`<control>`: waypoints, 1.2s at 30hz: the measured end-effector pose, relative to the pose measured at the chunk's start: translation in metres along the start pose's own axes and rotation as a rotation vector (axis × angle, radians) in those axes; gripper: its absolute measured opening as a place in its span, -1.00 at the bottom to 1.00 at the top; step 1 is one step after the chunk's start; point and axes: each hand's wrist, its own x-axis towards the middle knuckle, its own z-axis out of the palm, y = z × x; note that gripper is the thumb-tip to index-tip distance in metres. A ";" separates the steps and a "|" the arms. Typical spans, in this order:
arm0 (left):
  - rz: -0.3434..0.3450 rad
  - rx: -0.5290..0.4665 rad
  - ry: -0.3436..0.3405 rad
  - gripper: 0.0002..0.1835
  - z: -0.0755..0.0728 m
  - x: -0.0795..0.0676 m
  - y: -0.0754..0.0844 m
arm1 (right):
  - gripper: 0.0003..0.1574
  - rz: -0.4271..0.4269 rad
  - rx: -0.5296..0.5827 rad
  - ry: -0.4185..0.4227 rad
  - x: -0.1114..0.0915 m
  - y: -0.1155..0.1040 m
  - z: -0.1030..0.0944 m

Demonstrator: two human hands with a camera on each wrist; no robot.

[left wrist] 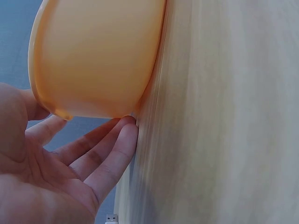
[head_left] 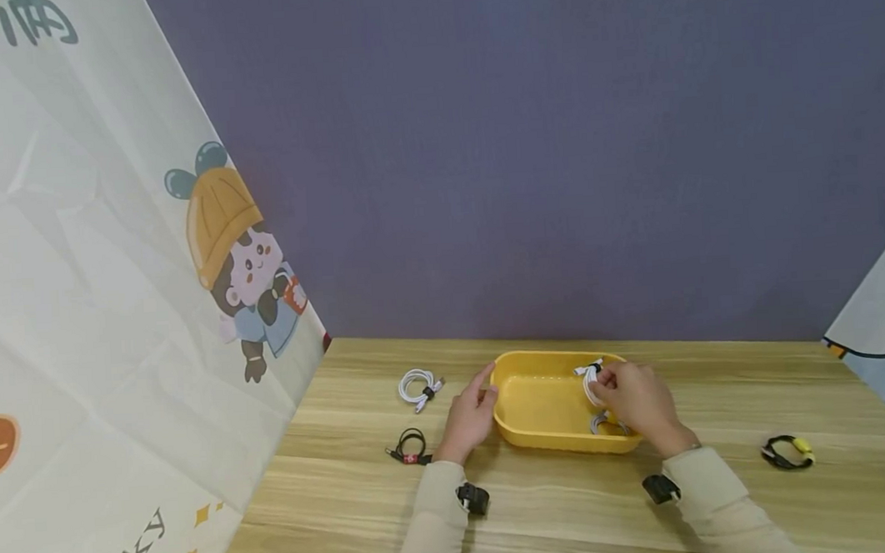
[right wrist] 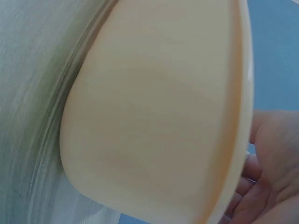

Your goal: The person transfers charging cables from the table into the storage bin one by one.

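A yellow plastic basin [head_left: 542,401] stands on the wooden table. At its right end my right hand [head_left: 644,401] pinches a coiled white cable [head_left: 589,388] inside the rim; the cable has a black tie. Below that cable a grey coiled cable [head_left: 599,421] lies on the basin floor. My left hand [head_left: 467,417] touches the basin's left end with its fingers extended. In the left wrist view the fingertips [left wrist: 126,128] rest against the outer wall. The basin wall [right wrist: 149,112] hides most of the right fingers in the right wrist view.
Left of the basin lie another white coiled cable [head_left: 417,388] and a black coiled cable [head_left: 410,448] with a red tag. A black cable with a yellow tie [head_left: 788,452] lies far right. A dark blue partition [head_left: 541,154] rises behind the table [head_left: 567,504].
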 end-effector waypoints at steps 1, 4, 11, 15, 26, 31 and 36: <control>0.001 0.000 -0.001 -0.50 0.000 0.000 0.000 | -0.78 0.007 0.002 -0.007 0.000 0.000 0.001; 0.001 -0.001 -0.003 -0.50 0.000 0.000 0.000 | -0.79 0.019 -0.002 -0.020 0.001 -0.001 0.003; -0.002 -0.012 -0.005 -0.49 0.000 0.000 0.000 | -0.79 0.002 -0.019 -0.007 0.002 0.001 0.007; 0.003 -0.014 -0.007 -0.49 0.000 0.000 0.001 | -0.78 0.007 -0.025 -0.013 0.003 0.002 0.009; 0.011 -0.009 -0.005 -0.49 -0.001 -0.002 0.001 | -0.76 0.046 -0.052 -0.044 0.005 0.001 0.012; 0.006 -0.005 -0.005 -0.49 -0.002 -0.001 0.000 | -0.60 0.054 -0.062 -0.054 0.005 -0.001 0.012; 0.013 -0.004 -0.005 -0.49 -0.002 -0.001 -0.001 | -0.46 0.059 -0.077 -0.068 0.008 -0.003 0.012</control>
